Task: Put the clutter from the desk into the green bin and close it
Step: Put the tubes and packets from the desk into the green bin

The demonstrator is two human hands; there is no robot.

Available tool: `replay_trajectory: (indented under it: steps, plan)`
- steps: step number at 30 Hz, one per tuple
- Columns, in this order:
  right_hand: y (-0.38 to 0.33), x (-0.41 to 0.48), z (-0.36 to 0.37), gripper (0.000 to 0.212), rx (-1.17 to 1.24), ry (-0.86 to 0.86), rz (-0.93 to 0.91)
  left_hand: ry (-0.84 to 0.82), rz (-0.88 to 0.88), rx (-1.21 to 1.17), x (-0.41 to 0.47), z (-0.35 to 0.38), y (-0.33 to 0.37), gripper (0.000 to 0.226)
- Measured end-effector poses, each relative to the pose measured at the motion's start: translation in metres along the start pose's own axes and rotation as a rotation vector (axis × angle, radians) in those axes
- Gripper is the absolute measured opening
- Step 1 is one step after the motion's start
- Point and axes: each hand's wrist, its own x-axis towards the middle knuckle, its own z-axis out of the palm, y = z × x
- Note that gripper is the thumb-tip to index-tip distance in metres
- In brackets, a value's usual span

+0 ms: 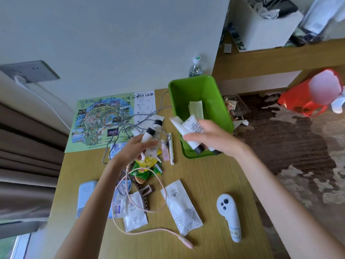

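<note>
A bright green rectangular bin (214, 101) stands upright and open at the far edge of the desk (205, 180), with pale paper slips (196, 109) inside. The right hand (211, 139) holds a bundle of white tubes (188, 126), dark caps downward, over the bin's near rim. The left hand (134, 150) grips 1 black-capped tube (146, 136). On the desk lie a looped pink cable (145, 230), 2 white sachets (182, 204), a brown hair claw (142, 193), yellow-green tea packets (143, 169) and a tangled grey cable (130, 124).
</note>
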Motion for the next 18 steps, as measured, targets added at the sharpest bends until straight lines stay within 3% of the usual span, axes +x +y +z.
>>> replay_trajectory:
  steps: [3,6,9,14,18]
  plan:
    - [-0.013,0.027,-0.021,0.025,-0.06,0.112,0.005,0.064,0.081,-0.064,0.003,-0.01,0.016,0.019]
    - [-0.009,0.062,-0.038,0.024,-0.143,0.137,0.067,0.082,0.13,-0.157,0.01,-0.012,0.029,0.019]
    - [0.006,0.095,-0.044,0.014,-0.217,0.146,0.182,0.115,0.139,-0.221,0.02,-0.013,0.036,0.03]
    - [0.044,0.141,-0.033,0.025,-0.337,0.178,0.403,0.162,0.124,-0.232,0.036,-0.017,0.033,0.035]
    - [0.066,0.166,-0.015,0.008,-0.378,0.225,0.461,0.181,0.099,-0.192,0.049,-0.014,0.028,0.035]
